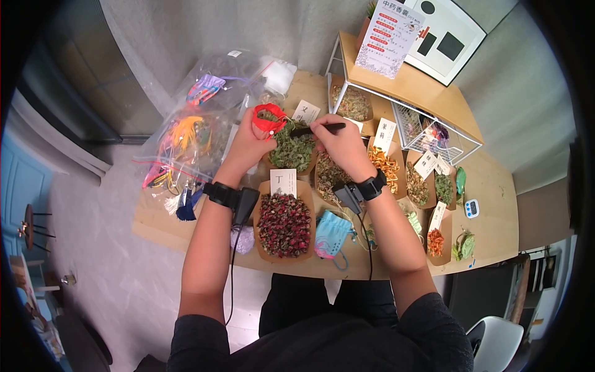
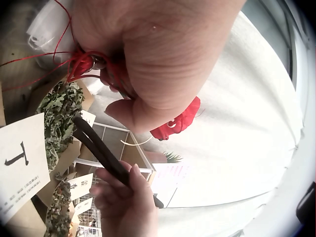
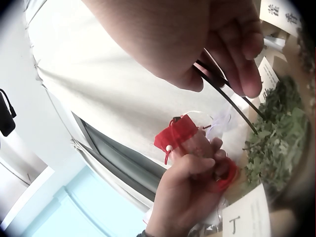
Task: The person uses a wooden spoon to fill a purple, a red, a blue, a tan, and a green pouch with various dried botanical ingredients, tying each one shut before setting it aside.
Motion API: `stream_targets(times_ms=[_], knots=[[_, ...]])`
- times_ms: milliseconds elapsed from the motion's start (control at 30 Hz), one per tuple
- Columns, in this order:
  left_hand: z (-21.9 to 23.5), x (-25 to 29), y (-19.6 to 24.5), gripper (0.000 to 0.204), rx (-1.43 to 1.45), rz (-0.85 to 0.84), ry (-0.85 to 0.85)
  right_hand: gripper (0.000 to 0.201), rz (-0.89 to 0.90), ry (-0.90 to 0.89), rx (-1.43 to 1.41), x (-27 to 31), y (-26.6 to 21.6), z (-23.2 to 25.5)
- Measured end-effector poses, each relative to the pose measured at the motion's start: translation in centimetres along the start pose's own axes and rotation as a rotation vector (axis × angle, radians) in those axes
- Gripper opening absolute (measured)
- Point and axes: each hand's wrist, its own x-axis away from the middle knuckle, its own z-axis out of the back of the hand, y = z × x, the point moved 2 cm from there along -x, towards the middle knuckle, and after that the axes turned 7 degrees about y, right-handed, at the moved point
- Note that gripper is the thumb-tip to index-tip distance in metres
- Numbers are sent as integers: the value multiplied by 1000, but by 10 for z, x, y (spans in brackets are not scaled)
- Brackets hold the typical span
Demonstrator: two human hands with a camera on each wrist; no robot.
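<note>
- Head: left of the green leaves (image 1: 292, 152), the left hand (image 1: 248, 147) grips a red pouch (image 1: 264, 126), perhaps spreading its mouth.
- Left wrist: near the leaves, the right hand (image 2: 129, 210) grips black tweezers (image 2: 105, 154).
- Right wrist: the tweezers' tips touch the leaves, likely for pinching.

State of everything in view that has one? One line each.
Red pouch: mouth open, gripped by left hand
Tweezers: tips apart, at the green leaves, held in right hand
Green leaves: heaped
Rosebuds: heaped
丁 card: propped up beside rosebuds
Blue pouch: lying down, mouth unclear
Timer: reading too small to tell
</note>
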Motion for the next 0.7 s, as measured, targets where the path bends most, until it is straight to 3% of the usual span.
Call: stream_targets(times_ms=[233, 333, 433, 700], knots=[[0, 2, 2, 70, -63, 3, 12, 28, -187, -18, 185, 7, -10, 10], [-1, 1, 1, 66, 15, 14, -1, 29, -150, -93, -8, 14, -17, 6], [-1, 2, 2, 70, -40, -12, 2, 31, -112, -8, -30, 12, -14, 11], [-1, 1, 2, 69, -23, -28, -8, 41, -89, 22, 243, 34, -26, 17]])
